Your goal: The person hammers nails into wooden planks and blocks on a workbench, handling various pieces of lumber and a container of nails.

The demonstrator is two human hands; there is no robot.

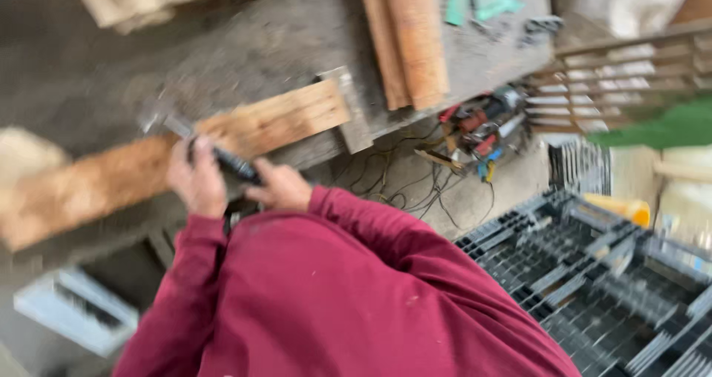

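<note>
Wooden plank [148, 158] lies across the bench [297, 35] with the dark-handled tool [222, 158] on it, the left hand [196, 180] wrapped round the handle, the right hand [280, 188] loosely curled beside it, apparently mid-work; next likely needs a steady grip.

Maroon long-sleeved sweatshirt [334, 295], sleeves reaching the wrists, faint pale specks on the fabric, bare hands

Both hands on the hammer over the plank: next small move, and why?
Probably steady the plank first. The left hand grips the hammer handle and the right hand touches its end, so neither holds the plank, which lies angled across the workbench edge. The frame is blurred; no nail shows.
</note>
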